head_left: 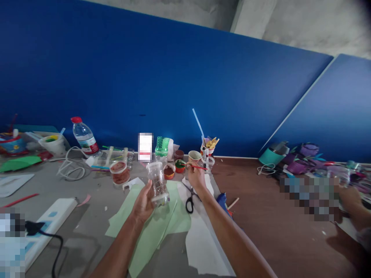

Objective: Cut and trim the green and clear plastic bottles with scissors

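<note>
My left hand [144,202] is wrapped round a clear plastic bottle piece [158,181], held tilted above green paper [147,239]. Between the fingers of my right hand [196,177] is a thin red paintbrush [199,167], its tip over a small cup of green paint [180,166]. A cup of brown paint [169,172] stands just left of that one, and a paper cup [194,155] is right behind my right hand. Black-handled scissors [189,204] lie on white paper [199,239] below it.
A water bottle [85,137], a lidded tub of reddish-brown stuff [119,173] and a white cable [69,170] are on the left. A power strip [50,227] lies at front left. Behind stand a cup of wooden utensils [209,144] and a blue partition [174,77]. Another person's hand [352,200] is at far right.
</note>
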Motion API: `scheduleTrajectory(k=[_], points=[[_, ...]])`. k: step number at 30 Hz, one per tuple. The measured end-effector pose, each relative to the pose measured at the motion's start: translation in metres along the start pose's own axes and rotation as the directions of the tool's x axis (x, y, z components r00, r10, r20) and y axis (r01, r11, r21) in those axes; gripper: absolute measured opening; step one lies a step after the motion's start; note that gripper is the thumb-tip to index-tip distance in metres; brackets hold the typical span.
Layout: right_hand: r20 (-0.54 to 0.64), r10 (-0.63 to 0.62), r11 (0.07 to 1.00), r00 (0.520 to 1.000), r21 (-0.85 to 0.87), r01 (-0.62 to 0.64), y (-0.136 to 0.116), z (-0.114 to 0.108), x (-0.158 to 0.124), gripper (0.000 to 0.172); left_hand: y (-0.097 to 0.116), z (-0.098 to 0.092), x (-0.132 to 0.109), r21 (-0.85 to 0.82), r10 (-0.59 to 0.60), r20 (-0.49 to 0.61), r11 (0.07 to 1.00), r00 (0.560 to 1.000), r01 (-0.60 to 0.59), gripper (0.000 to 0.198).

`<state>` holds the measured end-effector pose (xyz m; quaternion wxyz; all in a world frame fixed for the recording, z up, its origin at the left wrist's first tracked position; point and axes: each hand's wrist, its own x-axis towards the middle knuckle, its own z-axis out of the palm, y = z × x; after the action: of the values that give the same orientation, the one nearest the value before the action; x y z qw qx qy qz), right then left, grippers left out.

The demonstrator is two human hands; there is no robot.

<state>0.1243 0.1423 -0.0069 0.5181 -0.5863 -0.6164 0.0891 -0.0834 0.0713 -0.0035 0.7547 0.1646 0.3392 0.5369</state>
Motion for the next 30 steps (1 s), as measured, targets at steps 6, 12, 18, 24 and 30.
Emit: scheduleTrajectory(k=[6,12,18,24,30], points=[[0.001,0.038,0.999,0.999,-0.027,-0.038,0.003,-0.001,0.001,0.026,0.001,0.003,-0.001,-0.018,-0.019,0.02,1.0,1.0,0.019,0.027],[-0.008,0.041,0.999,0.999,-0.017,-0.041,-0.001,-0.001,0.004,0.027,0.001,0.005,-0.003,-0.022,0.014,0.02,1.0,1.0,-0.013,0.027],[0.014,0.058,0.998,0.998,0.001,-0.058,-0.006,-0.002,0.005,0.023,0.001,0.005,-0.003,-0.045,-0.004,0.019,0.999,1.0,0.005,0.026],[-0.018,0.075,0.996,0.997,0.052,-0.074,-0.016,-0.022,0.01,0.024,-0.002,0.002,0.002,-0.095,0.039,0.034,0.995,0.999,-0.035,0.018],[-0.09,0.122,0.973,0.988,0.207,-0.101,-0.035,-0.051,0.0,0.02,-0.002,-0.006,0.007,-0.056,-0.021,0.064,0.998,0.998,0.024,0.018]])
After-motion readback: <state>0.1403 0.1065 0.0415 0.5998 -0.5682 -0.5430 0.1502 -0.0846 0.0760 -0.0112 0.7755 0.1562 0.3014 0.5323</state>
